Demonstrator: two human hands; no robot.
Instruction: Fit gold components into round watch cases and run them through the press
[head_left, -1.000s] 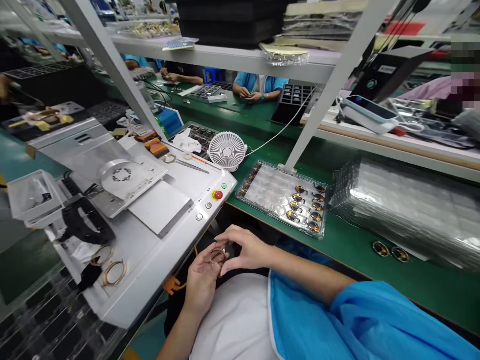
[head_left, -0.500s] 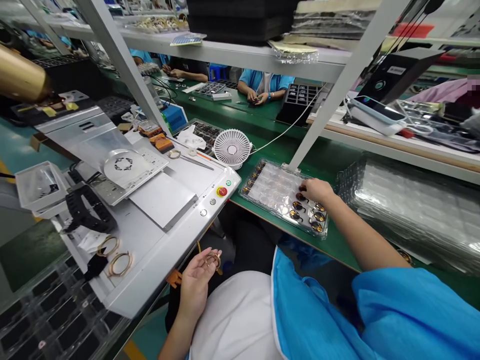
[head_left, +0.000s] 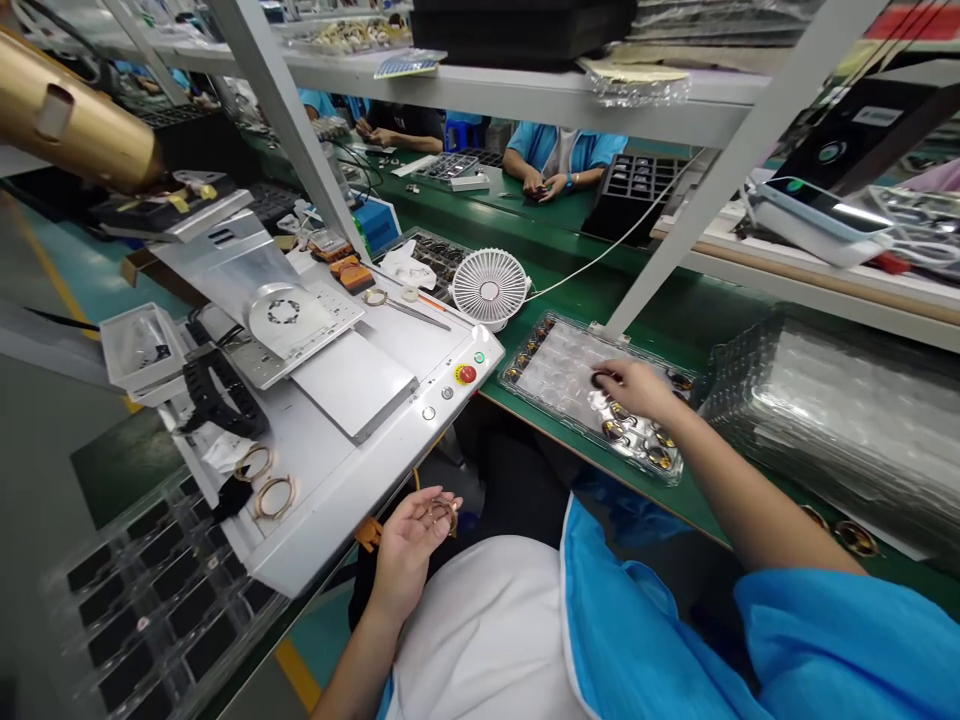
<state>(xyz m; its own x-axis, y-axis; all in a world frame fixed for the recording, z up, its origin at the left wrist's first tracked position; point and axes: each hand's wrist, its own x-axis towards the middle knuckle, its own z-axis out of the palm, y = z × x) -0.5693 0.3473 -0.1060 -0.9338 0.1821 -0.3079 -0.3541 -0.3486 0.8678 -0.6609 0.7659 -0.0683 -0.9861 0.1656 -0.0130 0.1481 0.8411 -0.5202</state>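
Note:
My left hand (head_left: 405, 550) is closed around a thin gold-coloured ring (head_left: 444, 514), low in front of my white shirt. There may be more than one ring in it; the fingers hide part. Over a clear plastic tray (head_left: 551, 375) on the green table, my right hand (head_left: 641, 390) pinches a small dark round part (head_left: 601, 379) between thumb and fingers. Similar round parts with amber centres (head_left: 615, 430) sit in the pockets at the tray's right end, several more along its left edge. Two gold-coloured rings (head_left: 274, 497) lie on the white machine's left corner.
A white machine bed (head_left: 360, 390) with a red stop button (head_left: 466, 374) is at left. A small white fan (head_left: 490, 287) stands behind the tray. Stacked clear trays (head_left: 855, 400) are at right. A slanted shelf post (head_left: 675, 220) rises behind; co-workers sit across the table.
The view has swung slightly, shifting the scene rightward. My right hand has moved left over the tray with the dark round part at its fingertips. My left hand still holds the ring.

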